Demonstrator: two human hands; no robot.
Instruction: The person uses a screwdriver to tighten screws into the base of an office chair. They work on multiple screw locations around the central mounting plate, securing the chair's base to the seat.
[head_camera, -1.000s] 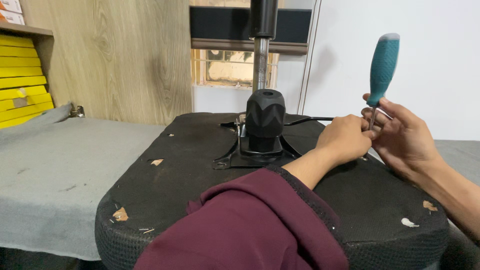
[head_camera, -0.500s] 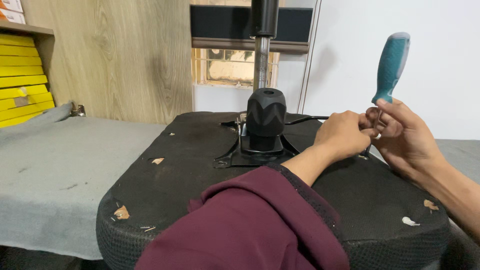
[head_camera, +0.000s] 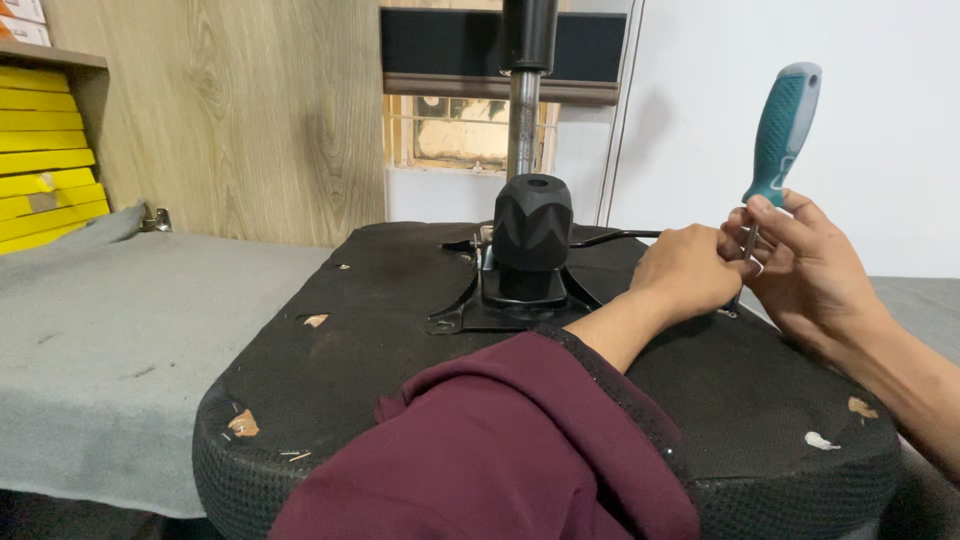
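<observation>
An upturned black chair seat (head_camera: 380, 340) lies on a grey-covered bench, its metal base plate (head_camera: 500, 305) and black column cover (head_camera: 533, 235) pointing up. At the seat's far right edge my right hand (head_camera: 815, 275) holds a screwdriver (head_camera: 782, 130) with a teal and grey handle by its lower end, handle tilted up to the right. My left hand (head_camera: 690, 270), in a maroon sleeve (head_camera: 500, 450), is curled right beside it, its fingertips pinched at the screwdriver shaft. The tip and whatever it touches are hidden behind my fingers.
A chrome gas-lift post (head_camera: 522, 110) rises from the column cover. Grey felt (head_camera: 110, 340) covers the bench to the left. Yellow stacked boxes (head_camera: 50, 160) fill a shelf at far left, beside a wooden panel wall (head_camera: 240, 110). A white wall (head_camera: 880, 130) stands behind on the right.
The screwdriver handle has tilted further to the right and shifted slightly right. Both hands stay together at the seat's far right edge.
</observation>
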